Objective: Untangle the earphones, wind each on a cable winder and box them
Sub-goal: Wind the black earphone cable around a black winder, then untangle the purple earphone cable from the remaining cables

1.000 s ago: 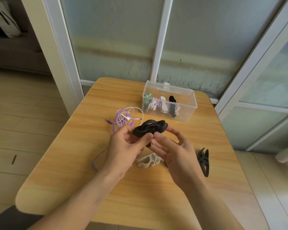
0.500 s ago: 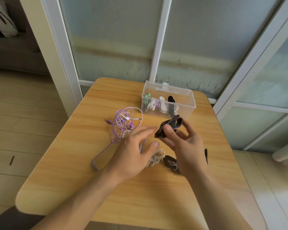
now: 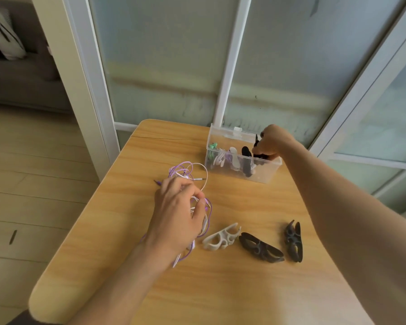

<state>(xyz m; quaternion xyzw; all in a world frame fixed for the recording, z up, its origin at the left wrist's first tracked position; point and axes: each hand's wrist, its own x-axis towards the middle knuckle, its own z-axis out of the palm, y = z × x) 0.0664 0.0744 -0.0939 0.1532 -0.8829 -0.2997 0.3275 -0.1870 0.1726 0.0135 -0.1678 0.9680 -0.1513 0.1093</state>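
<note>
At upper right, the right hand (image 3: 268, 143) is lowering a wound black winder (image 3: 258, 150) into the clear box (image 3: 263, 175), fingers pinching it. Centre-left, the left hand (image 3: 181, 207) is gripping the tangled purple and white earphones (image 3: 188, 170) (light, limp, likely to snag), best taken near a plug. Three empty winders (image 3: 222, 238) are lying at lower centre.

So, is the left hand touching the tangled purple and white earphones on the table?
Touching. The head view shows the left hand lying on the tangled earphones, its fingers curled into the loops, which run under the palm.
</note>
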